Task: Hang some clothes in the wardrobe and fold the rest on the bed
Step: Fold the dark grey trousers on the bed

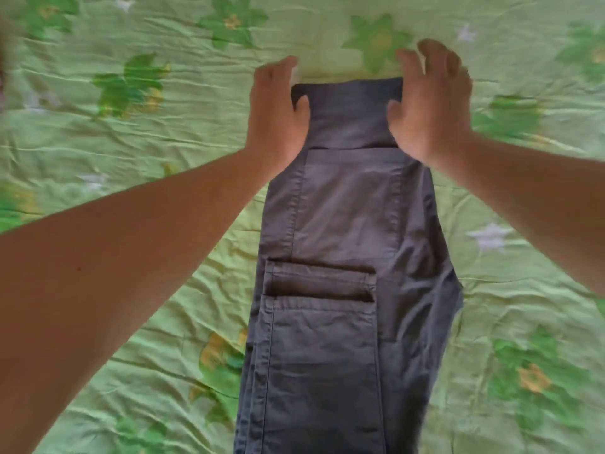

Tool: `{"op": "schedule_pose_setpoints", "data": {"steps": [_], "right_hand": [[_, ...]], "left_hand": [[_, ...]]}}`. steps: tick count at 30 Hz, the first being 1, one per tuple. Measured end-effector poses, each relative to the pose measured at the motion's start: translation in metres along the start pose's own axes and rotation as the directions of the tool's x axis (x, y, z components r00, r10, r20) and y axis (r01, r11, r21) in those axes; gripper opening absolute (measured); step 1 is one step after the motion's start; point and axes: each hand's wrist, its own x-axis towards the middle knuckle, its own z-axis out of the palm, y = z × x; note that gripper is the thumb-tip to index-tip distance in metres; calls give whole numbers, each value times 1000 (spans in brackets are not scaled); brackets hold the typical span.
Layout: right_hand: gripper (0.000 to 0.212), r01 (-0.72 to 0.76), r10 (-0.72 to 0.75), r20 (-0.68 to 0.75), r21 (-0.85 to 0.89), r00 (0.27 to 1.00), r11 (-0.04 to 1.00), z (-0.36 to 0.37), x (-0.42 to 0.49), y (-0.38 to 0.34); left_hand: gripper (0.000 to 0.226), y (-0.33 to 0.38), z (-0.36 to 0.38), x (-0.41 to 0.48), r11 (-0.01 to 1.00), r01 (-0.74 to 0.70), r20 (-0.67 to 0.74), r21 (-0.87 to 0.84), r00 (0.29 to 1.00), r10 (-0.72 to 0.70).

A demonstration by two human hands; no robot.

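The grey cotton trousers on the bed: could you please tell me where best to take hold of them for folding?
Probably the far narrow end, pinched at its two corners, one hand from each side. The grey cotton trousers lie flat in a long strip on the green flowered sheet, and the open left hand and right hand flank that end.

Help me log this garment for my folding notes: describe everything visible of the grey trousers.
The grey trousers, seemingly woven cotton, lie flat on the green floral bedsheet, folded lengthwise into a narrow strip running away from the camera. A flapped cargo pocket faces up midway; seams and creases show. The far end looks folded over; the left hand and right hand flank it, fingers open, contact unclear.
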Motion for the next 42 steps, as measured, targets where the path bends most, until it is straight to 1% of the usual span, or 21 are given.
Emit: {"op": "schedule_pose_setpoints", "data": {"steps": [2,5,7,9,12,14,16,18,19,22,24,26,28,30,31,33,35,37,38,40,42], "right_hand": [[60,121,-122,-44,-40,992,992,18,-44,-10],[72,131,-116,163,-80,980,988,48,-102,-6],[76,140,-112,232,-108,966,984,65,-116,6],[76,138,-111,210,-121,971,983,74,-113,13],[75,117,-88,241,-108,967,987,75,-112,8],[74,74,-47,231,-107,972,992,67,-125,4],[67,44,-31,169,-72,985,996,52,-154,-7],[56,77,-78,51,28,996,997,40,-196,-26],[55,84,-87,24,101,996,991,36,-218,-34],[57,32,-97,209,295,973,955,28,-262,-52],[54,-42,-72,301,359,951,932,29,-274,-55],[57,-221,47,329,517,943,827,29,-276,-56],[73,-455,212,417,659,884,599,28,-276,-57],[78,-609,317,521,709,793,357,27,-281,-59],[71,-642,342,549,705,763,301,26,-285,-59],[50,-660,376,546,669,749,343,20,-289,-60],[27,-620,385,490,679,782,394,14,-287,-60],[10,-537,384,394,736,835,412,3,-278,-59],[8,-476,378,322,758,868,446,-5,-270,-58],[19,-326,343,142,756,929,568,-23,-244,-55],[19,-256,357,20,735,934,628,-36,-204,-51]], "left_hand": [[57,-5,10,-32,975,-183,111,128,979,169],[63,-21,28,-71,916,-245,310,316,940,144],[65,-30,38,-79,878,-257,318,403,939,128],[66,-30,45,-78,864,-257,303,432,944,129],[67,-28,41,-76,883,-245,359,400,928,95],[67,-21,28,-82,933,-182,376,310,925,56],[60,-12,7,-107,977,-98,309,188,950,36],[52,-8,-18,-152,987,-99,232,128,970,68],[50,-8,-30,-175,988,-118,244,103,966,90],[54,-17,-58,-227,991,-117,435,64,897,78],[68,-18,-66,-240,998,-33,495,46,869,6],[84,-11,-69,-247,972,223,496,-75,854,-158],[90,-3,-70,-254,832,491,546,-257,785,-294],[77,0,-68,-267,754,573,596,-322,741,-309],[67,1,-69,-273,761,574,596,-300,736,-320],[46,6,-72,-281,803,552,548,-225,753,-364],[24,10,-76,-280,837,518,488,-175,784,-383],[8,17,-84,-266,895,425,416,-133,844,-339],[16,21,-88,-254,932,345,372,-113,884,-283],[28,32,-95,-219,969,212,286,-122,943,-170],[31,40,-92,-172,970,175,181,-168,973,-144]]}}
